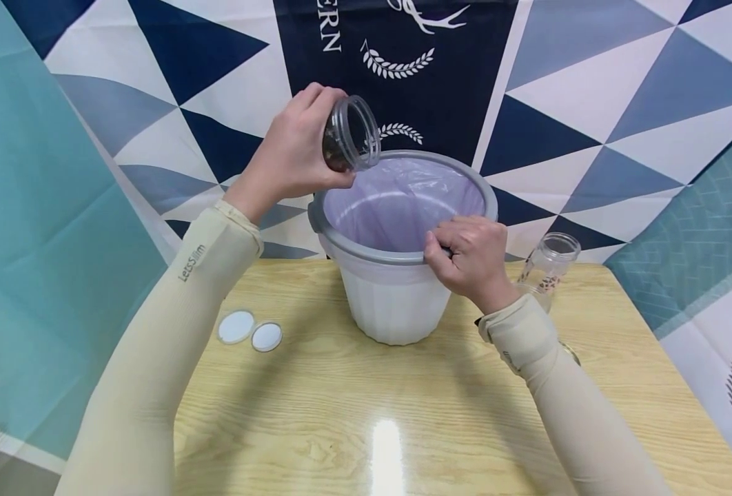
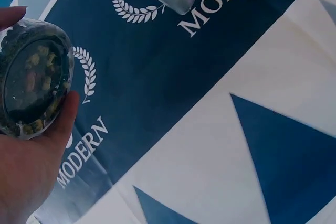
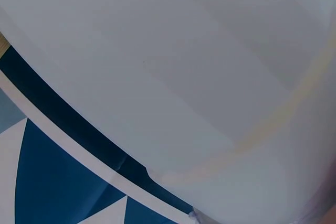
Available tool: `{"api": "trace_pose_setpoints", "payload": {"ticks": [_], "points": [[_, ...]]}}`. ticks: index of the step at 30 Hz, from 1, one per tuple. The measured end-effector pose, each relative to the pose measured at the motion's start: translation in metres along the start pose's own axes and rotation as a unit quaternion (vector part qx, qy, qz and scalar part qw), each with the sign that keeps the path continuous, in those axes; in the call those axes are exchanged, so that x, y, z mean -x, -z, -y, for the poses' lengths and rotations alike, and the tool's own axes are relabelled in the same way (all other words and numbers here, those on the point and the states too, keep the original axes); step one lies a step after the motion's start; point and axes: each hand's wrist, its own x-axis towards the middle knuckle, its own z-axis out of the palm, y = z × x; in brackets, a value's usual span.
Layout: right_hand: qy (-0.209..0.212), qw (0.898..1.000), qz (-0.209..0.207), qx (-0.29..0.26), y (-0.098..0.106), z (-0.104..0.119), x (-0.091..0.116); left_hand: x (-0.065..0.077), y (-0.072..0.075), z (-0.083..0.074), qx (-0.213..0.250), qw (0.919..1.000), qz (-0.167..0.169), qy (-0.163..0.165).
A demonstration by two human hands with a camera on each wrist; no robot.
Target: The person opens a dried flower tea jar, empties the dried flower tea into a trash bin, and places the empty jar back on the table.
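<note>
My left hand (image 1: 300,145) grips a clear jar (image 1: 336,141) tipped on its side, its open mouth turned right above the bin's left rim. Dark contents lie inside the jar. Seen from below in the left wrist view, the jar's base (image 2: 37,85) shows brownish and yellowish bits. A white waste bin (image 1: 393,296) with a grey rim and a pale purple liner stands on the table. On the bin's near right rim, my right hand (image 1: 474,255) holds on with curled fingers. The bin's pale wall (image 3: 157,77) fills most of the right wrist view.
Two round white lids (image 1: 236,326) lie on the wooden table (image 1: 316,413), left of the bin. A clear patterned jar (image 1: 555,258) stands at the right, with another clear container partly hidden by my right wrist. A patterned cloth (image 1: 589,83) hangs behind the table.
</note>
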Motion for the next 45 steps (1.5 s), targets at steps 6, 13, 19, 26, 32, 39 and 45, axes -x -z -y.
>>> {"api": "trace_pose_setpoints", "payload": {"ticks": [6, 13, 19, 26, 32, 39, 45], "points": [[0.003, 1.000, 0.013, 0.014, 0.002, 0.000, 0.000, -0.017, 0.001, -0.006, -0.047, 0.9984, 0.025, -0.021], [-0.004, 1.000, -0.004, 0.005, 0.001, 0.001, 0.001, -0.026, -0.001, -0.003, -0.085, 0.9944, 0.053, -0.033], [-0.006, 1.000, -0.013, -0.003, 0.001, 0.001, 0.000, -0.026, -0.005, -0.001, -0.117, 0.9903, 0.060, -0.046], [-0.006, 1.000, -0.016, -0.001, 0.001, 0.001, -0.001, -0.027, -0.009, -0.002, -0.152, 0.9839, 0.063, -0.069], [-0.005, 1.000, -0.010, 0.002, 0.002, 0.001, -0.002, -0.026, -0.011, -0.002, -0.148, 0.9848, 0.060, -0.069], [-0.003, 1.000, 0.006, 0.015, 0.004, 0.000, -0.003, -0.028, -0.010, -0.004, -0.145, 0.9849, 0.062, -0.071], [-0.004, 1.000, 0.013, 0.016, 0.005, 0.000, -0.004, -0.031, -0.005, -0.005, -0.142, 0.9852, 0.050, -0.081]]}}
